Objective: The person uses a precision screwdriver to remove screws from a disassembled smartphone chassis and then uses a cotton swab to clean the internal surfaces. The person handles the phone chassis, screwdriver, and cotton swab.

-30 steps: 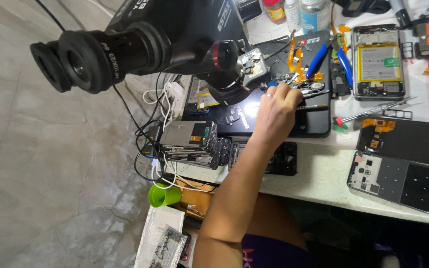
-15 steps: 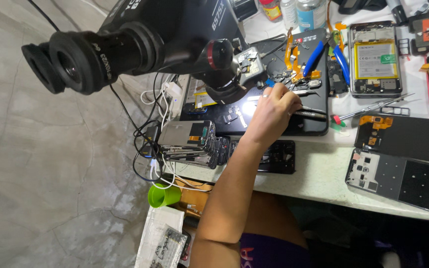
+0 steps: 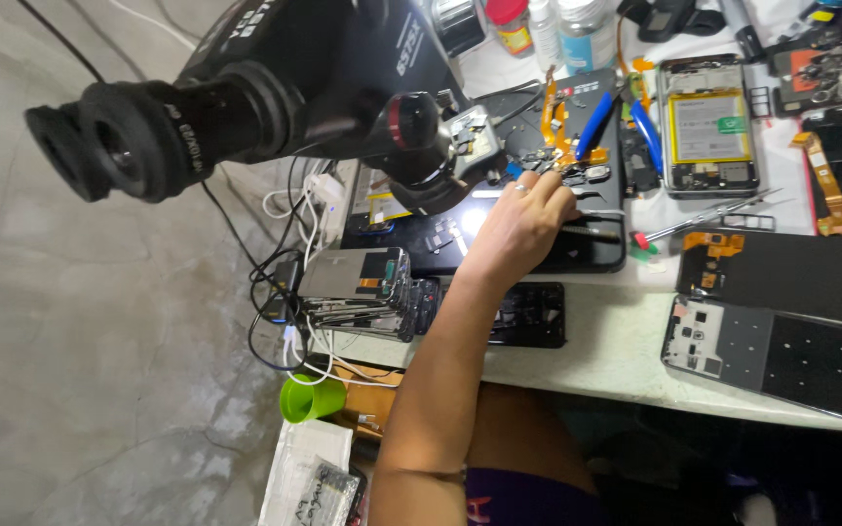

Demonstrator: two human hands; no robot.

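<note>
Head view: left hand point(image 3: 518, 222) fingers rest on black mat point(image 3: 596, 255)

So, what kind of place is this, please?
Most likely a phone repair bench. A stereo microscope hangs over a dark work mat, an opened phone shows its battery, and tweezers lie beside it. The left hand rests on the mat.

Grey concrete floor point(image 3: 90, 370) beside a pale speckled worktop point(image 3: 596, 351).
</note>
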